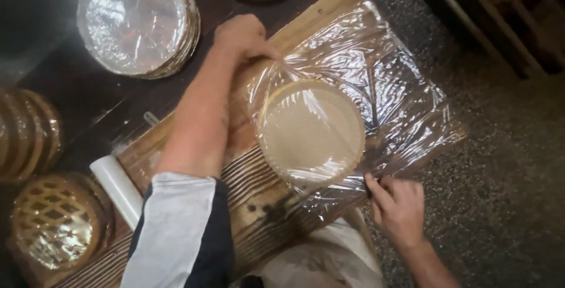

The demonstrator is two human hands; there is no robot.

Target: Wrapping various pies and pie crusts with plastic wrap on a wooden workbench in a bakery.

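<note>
Cling film (388, 88) lies loosely over the tart (311, 132); left hand (242, 38) and right hand (397, 202) each pinch an edge, wrapping unfinished.

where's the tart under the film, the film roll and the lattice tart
tart (312, 132), head view, middle of its pale top
film roll (118, 185), head view, middle of the white tube
lattice tart (56, 220), head view, centre of the lattice

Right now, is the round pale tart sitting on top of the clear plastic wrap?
Yes, the round pale tart rests on the clear plastic wrap, which both hands are pulling up around it.
</note>
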